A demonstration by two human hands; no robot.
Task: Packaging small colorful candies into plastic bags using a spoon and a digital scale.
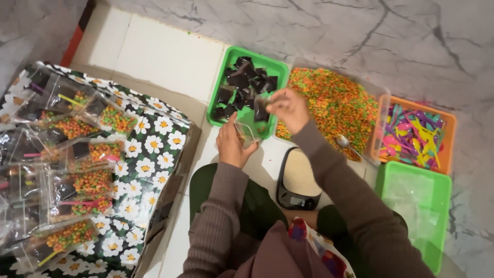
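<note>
While marble floor spreads around, left hand (230, 145) grip grasping clear bag (247, 133), right hand (288, 108) pinching dark packet (261, 110) — green tray (218, 98) beside.

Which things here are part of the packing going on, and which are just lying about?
In use:
- left hand, holding a clear bag
- right hand, holding a dark packet
- green tray of dark packets
- heap of coloured pellets with metal spoon
- tray of coloured plastic spoons
- filled bags on the daisy-print cloth

Lying idle:
- kitchen scale
- green tray of clear bags
</note>
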